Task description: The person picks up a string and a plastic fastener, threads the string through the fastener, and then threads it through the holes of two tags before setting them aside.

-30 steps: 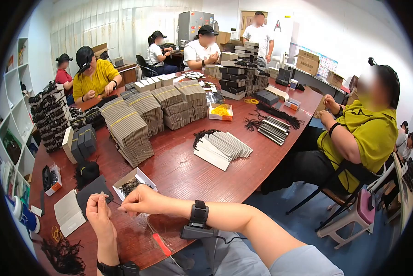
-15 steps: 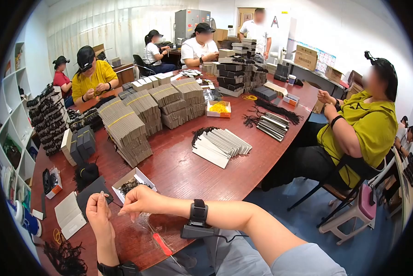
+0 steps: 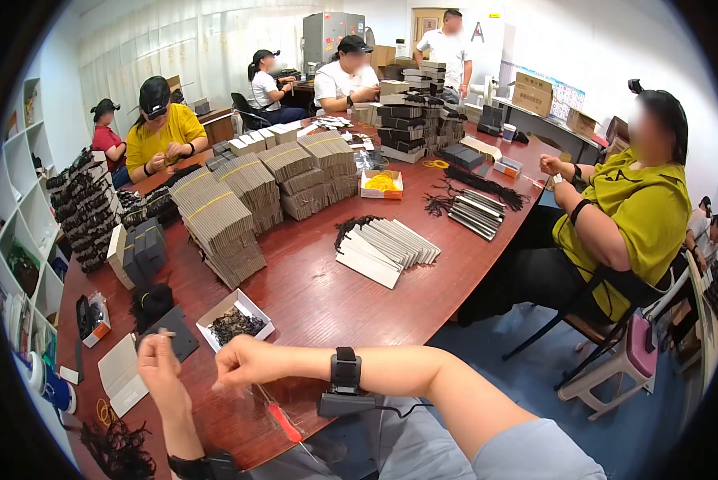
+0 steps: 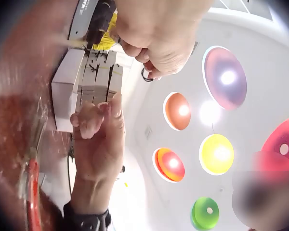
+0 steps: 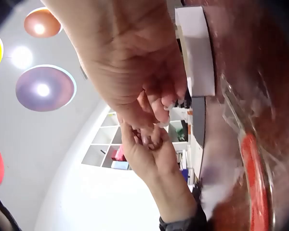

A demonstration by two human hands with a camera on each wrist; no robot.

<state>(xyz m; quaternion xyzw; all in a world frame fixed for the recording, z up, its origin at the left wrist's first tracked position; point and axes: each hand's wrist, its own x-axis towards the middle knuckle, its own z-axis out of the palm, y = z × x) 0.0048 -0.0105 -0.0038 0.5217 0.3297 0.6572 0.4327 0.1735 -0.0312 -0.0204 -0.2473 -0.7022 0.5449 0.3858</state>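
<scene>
My left hand (image 3: 160,372) is raised above the front left of the table, its thumb and fingertips pinching a small piece. A thin dark loop (image 4: 145,76) shows at those fingertips in the left wrist view; its kind is too small to make out. Beside it, my right hand (image 3: 245,364) has bent fingers drawn toward the thumb, and I cannot tell whether they hold anything. Just beyond the hands sits an open white box (image 3: 267,326) of small dark pieces (image 3: 235,322). A red-handled tool (image 3: 283,422) lies below the right hand, beside clear plastic.
Tall banded stacks of grey boards (image 3: 215,220) stand behind the box. Fanned white-edged booklets (image 3: 387,252) with black tassels lie mid-table. Black cord (image 3: 151,302), a dark sheet (image 3: 175,340) and loose black tassels (image 3: 119,448) are at left. A seated person (image 3: 627,208) is at right.
The hands have moved farther apart: the left has shifted a little left, while the right hand has turned slightly with its fingers bent more. The head view has shifted slightly.
</scene>
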